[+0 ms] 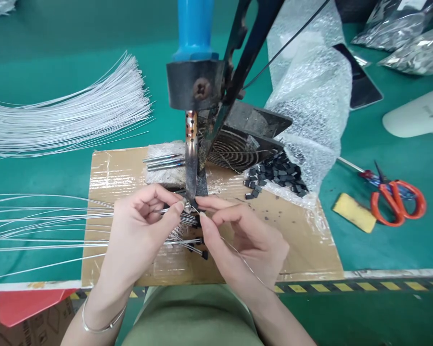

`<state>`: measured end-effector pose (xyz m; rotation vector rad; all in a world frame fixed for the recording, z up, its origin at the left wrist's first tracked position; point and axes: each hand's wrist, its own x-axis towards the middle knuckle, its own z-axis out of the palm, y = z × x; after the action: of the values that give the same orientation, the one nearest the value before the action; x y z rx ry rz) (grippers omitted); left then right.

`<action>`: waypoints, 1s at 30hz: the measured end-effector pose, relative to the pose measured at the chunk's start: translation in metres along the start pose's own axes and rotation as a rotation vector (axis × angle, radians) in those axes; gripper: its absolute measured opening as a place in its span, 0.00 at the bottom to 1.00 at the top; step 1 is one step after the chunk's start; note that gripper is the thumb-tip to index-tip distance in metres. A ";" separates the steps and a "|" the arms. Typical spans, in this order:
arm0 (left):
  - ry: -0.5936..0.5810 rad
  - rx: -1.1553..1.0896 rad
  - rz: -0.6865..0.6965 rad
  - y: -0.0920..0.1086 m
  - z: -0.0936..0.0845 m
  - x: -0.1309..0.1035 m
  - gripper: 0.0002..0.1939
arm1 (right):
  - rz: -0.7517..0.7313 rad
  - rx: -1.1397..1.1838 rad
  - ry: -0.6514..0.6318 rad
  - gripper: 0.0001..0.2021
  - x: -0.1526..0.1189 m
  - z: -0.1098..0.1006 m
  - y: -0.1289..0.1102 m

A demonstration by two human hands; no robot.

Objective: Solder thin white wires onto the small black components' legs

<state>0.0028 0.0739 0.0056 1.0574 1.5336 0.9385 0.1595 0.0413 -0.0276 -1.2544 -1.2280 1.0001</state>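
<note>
My left hand (140, 230) is closed, thumb and forefinger pinching a thin white wire beside the tip of a soldering iron (191, 168). The wire's end is mostly hidden by the fingers and the tip. From the other side, my right hand (248, 240) pinches a thin strand of solder wire (250, 269), which trails back over the palm towards the wrist. Its front end reaches the iron's tip. The iron points straight down, held in a black clamp with a blue handle (195, 29) above. Under my hands lie several white wires with black connectors (204, 254) on their ends.
A cardboard sheet (303, 250) covers the green table. Loose black connectors (277, 173) lie on bubble wrap (310, 96), beside a round-grilled fan (238, 149). A bundle of white wires (75, 115) is at left; orange-handled scissors (397, 202) and a yellow sponge (354, 212) are at right.
</note>
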 end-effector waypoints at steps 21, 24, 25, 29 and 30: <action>-0.005 0.012 -0.009 0.002 0.000 0.000 0.07 | -0.007 -0.017 0.005 0.09 0.002 0.001 -0.002; 0.000 0.004 -0.009 0.003 0.000 0.000 0.07 | -0.004 -0.028 0.006 0.08 0.003 0.001 -0.003; -0.001 0.002 -0.011 0.003 0.000 0.000 0.07 | -0.007 -0.032 0.004 0.08 0.004 0.001 -0.003; -0.004 -0.008 -0.014 0.004 0.000 0.000 0.07 | -0.013 -0.043 0.007 0.08 0.004 0.001 -0.004; -0.001 -0.010 -0.016 0.004 0.000 0.000 0.07 | -0.012 -0.042 0.010 0.08 0.004 0.001 -0.004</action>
<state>0.0035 0.0748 0.0092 1.0368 1.5327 0.9338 0.1589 0.0448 -0.0234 -1.2814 -1.2539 0.9627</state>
